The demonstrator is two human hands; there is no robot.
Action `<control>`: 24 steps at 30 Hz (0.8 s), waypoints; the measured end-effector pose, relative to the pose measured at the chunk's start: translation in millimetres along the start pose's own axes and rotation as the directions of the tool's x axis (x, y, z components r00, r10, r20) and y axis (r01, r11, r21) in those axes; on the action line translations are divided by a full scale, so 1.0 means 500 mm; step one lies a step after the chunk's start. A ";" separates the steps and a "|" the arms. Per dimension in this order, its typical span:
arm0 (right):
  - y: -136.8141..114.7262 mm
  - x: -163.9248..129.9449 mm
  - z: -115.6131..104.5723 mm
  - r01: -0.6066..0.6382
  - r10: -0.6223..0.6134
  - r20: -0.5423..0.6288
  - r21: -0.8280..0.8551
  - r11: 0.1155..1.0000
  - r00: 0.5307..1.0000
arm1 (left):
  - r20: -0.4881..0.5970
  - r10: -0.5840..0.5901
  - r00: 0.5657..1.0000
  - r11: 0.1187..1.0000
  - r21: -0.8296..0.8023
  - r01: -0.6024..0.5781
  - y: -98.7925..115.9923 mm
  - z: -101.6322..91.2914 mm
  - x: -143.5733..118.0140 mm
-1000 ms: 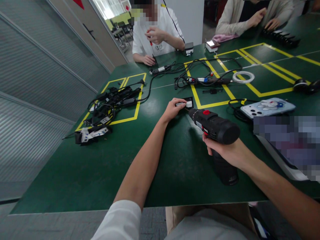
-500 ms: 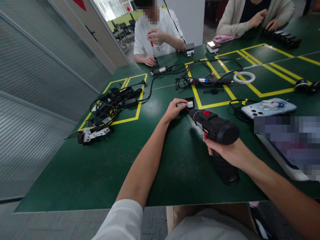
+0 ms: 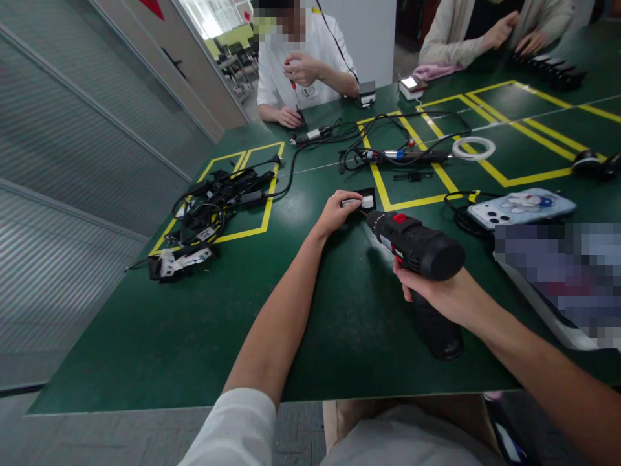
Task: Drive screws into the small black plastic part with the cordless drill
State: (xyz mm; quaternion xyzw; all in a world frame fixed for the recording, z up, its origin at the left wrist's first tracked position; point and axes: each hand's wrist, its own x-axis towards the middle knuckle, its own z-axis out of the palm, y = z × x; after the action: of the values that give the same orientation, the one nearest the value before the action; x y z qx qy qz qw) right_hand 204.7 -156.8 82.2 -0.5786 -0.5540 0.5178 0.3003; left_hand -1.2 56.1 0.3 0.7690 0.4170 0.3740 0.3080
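Observation:
My right hand (image 3: 431, 291) is wrapped round the grip of a black cordless drill (image 3: 417, 243) with a red switch on top. The drill points forward and left, and its bit reaches the near side of a small black part with a white block on it (image 3: 369, 200). On that part rest the fingers of my left hand (image 3: 339, 210), closed over its left side and holding it against the green table (image 3: 369, 349). Exactly where the bit tip touches is too small to make out.
Tangled black cables (image 3: 223, 200) lie on the left. Beyond my hands are a corded electric screwdriver (image 3: 407, 156) and a white ring (image 3: 473, 148). A phone (image 3: 524, 207) lies at the right. Across the table, one person holds a red-handled screwdriver (image 3: 293, 84); another person (image 3: 495, 32) sits further right.
Almost nothing differs. The view has shifted very slightly; both my hands, the drill and the black part keep their places relative to each other.

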 end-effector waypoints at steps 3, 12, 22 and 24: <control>-0.001 0.000 -0.002 0.009 -0.009 0.009 0.002 1.000 1.000 | 0.003 -0.009 1.000 1.000 -0.012 0.009 0.002 0.000 -0.001; -0.010 -0.004 -0.001 -0.005 0.004 -0.007 -0.051 0.999 1.000 | -0.004 -0.003 1.000 1.000 0.021 0.003 0.002 0.000 0.000; 0.002 0.001 -0.002 0.040 -0.039 0.025 -0.033 0.999 0.999 | -0.004 0.019 1.000 0.999 0.040 -0.019 0.004 0.001 -0.001; -0.004 -0.001 -0.001 0.027 -0.026 0.012 -0.038 0.999 1.000 | -0.006 0.019 1.000 0.999 0.037 -0.018 0.003 0.001 -0.001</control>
State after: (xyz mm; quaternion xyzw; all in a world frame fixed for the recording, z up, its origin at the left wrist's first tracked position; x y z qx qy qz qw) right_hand 204.6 -156.9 84.1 -0.5739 -0.5731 0.5065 0.2928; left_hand -0.2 54.8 1.1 0.7772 0.4177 0.3715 0.2890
